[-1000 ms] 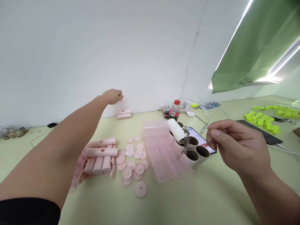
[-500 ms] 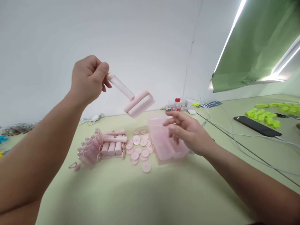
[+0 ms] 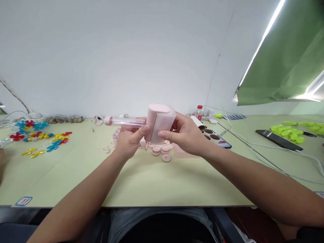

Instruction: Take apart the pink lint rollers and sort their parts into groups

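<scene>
- The roller is in the air over the table, about midway between its two ends and well back from the near edge.
- The left hand is partly curled and has hold of the roller where the handle meets the head; the thumb lies at the seam of the cover. Some of its fingers are hidden.
- The right hand is half bent around the cover, the thumb on its near face and the fingers on its side and behind.
- The handle lies almost level, and its loop points to the left end of the table.
- The step in hand is, I judge, the fitting of the cover around the roller head. A seam shows along the side, so I cannot tell if it sits fully home.
- The next move calls, in my opinion, for a steady left hand and an even push from the right, with the two rims in line.
- Below, discs lie on the table, far from the near edge; the tubes are to their right, nearer the far edge.
</scene>
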{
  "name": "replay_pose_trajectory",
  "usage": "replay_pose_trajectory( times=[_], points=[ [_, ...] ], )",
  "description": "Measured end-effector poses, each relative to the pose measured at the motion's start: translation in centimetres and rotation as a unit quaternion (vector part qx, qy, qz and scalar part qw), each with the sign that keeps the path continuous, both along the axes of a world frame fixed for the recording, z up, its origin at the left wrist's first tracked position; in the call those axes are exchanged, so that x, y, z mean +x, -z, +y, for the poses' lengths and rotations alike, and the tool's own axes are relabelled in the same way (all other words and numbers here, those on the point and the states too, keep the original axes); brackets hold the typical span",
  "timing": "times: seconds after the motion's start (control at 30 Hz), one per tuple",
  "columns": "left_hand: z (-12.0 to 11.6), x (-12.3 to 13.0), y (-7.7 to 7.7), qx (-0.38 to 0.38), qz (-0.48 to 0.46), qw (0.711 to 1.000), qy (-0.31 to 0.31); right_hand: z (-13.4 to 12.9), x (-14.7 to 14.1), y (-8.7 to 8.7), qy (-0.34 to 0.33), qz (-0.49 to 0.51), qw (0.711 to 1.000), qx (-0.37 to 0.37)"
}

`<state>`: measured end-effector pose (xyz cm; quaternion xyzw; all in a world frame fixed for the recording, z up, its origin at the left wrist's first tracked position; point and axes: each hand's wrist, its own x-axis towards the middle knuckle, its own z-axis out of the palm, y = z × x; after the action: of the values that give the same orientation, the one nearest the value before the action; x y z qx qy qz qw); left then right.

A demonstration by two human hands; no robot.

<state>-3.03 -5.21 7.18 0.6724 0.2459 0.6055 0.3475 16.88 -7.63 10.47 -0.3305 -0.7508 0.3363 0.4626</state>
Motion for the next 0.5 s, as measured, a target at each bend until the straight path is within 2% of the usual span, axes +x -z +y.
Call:
replay_pose_trajectory(
  times=[0.1, 0.23, 0.37, 0.5],
  points=[
    [0.9, -1.3, 1.0, -0.021, -0.121, 0.992, -0.043, 0.7, 0.6, -1.1, 0.051, -0.047, 0.997, 0.038],
    [3.0, -3.7, 1.3, -0.044, -0.284, 0.956, -0.06, 2.2, 2.9, -3.3, 0.163, -0.107, 0.977, 0.092],
    [3.9, -4.6, 2.0, -0.103, -0.325, 0.939, -0.043, 3.8, 5.6, -5.1, 0.247, -0.251, 0.931, 0.096],
    [3.6, -3.9, 2.6, -0.132, -0.306, 0.943, -0.01, 5.0, 7.5, -5.2, 0.269, -0.391, 0.878, 0.059]
  ],
)
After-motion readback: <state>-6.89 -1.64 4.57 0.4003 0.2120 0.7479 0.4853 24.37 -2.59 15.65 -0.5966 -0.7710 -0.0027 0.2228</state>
